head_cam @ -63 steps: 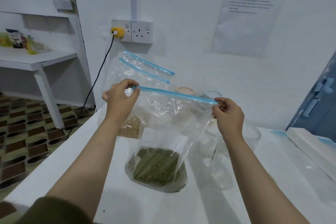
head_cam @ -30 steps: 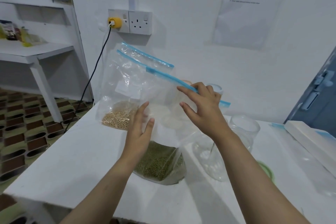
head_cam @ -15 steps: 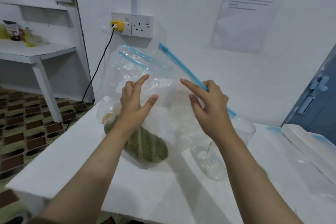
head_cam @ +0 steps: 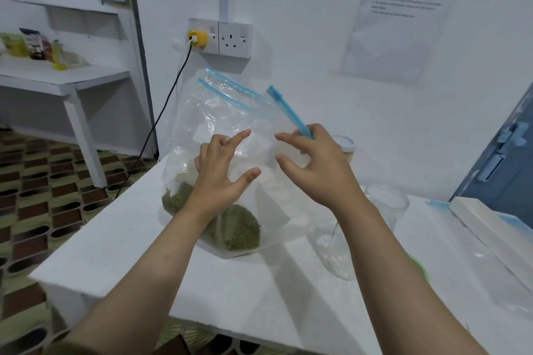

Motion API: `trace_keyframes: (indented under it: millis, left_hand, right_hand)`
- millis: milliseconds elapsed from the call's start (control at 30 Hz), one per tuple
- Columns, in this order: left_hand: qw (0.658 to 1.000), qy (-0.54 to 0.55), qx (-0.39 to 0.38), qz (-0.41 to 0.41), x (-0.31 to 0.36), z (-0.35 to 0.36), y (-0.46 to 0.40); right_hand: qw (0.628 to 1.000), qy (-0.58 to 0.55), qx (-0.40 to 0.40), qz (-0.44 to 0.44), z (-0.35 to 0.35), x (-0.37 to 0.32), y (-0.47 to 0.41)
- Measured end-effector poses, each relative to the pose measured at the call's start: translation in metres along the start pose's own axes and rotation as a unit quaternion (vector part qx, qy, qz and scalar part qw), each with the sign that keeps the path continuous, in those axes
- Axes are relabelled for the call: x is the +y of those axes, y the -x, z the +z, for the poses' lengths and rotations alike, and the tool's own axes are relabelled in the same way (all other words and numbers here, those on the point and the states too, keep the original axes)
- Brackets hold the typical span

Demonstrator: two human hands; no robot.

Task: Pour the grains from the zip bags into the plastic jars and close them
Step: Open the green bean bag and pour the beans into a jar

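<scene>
A clear zip bag of green grains [head_cam: 239,228] lies tilted on the white table [head_cam: 121,245], its blue zip strip [head_cam: 285,109] slanting up to the left. My left hand [head_cam: 222,173] presses its spread fingers against the bag's side. My right hand [head_cam: 314,164] holds the bag's upper part, the zip strip running in behind its curled fingers while index and thumb stick out. An open clear plastic jar [head_cam: 337,251] stands just right of the bag, partly behind my right forearm. A second clear jar [head_cam: 388,204] stands farther right.
Two more zip bags [head_cam: 222,95] lean on the wall behind. A jar with a pale lid [head_cam: 344,144] stands at the back. A green lid [head_cam: 419,268] lies by my right arm, a white box [head_cam: 490,228] at the right. The table's left edge drops to tiled floor.
My hands left the zip ends and went to the bag's side. The bag tipped over, its grain-filled bottom sliding left and its zip end swinging up.
</scene>
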State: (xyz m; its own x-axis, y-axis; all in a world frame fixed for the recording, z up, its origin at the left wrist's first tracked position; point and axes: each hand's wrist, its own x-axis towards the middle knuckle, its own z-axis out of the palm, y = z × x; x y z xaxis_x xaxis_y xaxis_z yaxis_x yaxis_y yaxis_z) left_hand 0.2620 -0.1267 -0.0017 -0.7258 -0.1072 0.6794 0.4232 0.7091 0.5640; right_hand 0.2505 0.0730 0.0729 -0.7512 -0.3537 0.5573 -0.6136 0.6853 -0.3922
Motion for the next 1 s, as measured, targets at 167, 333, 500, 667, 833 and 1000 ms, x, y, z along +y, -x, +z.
trace_keyframes:
  millis: [167, 333, 500, 667, 833, 1000]
  left_hand:
    - [1.000, -0.013, 0.005, -0.006, -0.005, 0.000, 0.003]
    - [0.995, -0.088, 0.039, -0.021, -0.028, 0.005, 0.023]
    - [0.987, -0.122, 0.040, -0.097, -0.059, 0.013, 0.059]
    - [0.987, -0.129, 0.041, -0.091, -0.062, 0.000, 0.047]
    - [0.985, -0.160, 0.021, -0.062, -0.056, -0.016, 0.012]
    - [0.982, -0.183, 0.001, -0.050, -0.059, -0.017, 0.008]
  right_hand:
    - [0.999, 0.051, -0.010, -0.002, 0.008, -0.002, -0.001]
    - [0.998, 0.044, 0.051, 0.001, 0.018, 0.007, 0.011]
    - [0.997, 0.040, 0.072, 0.004, 0.023, 0.008, 0.020]
    - [0.995, 0.024, 0.087, -0.030, 0.026, 0.003, 0.023]
    - [0.990, 0.012, 0.128, -0.050, 0.021, 0.004, 0.022]
    - [0.989, 0.002, 0.140, -0.042, 0.027, 0.012, 0.029]
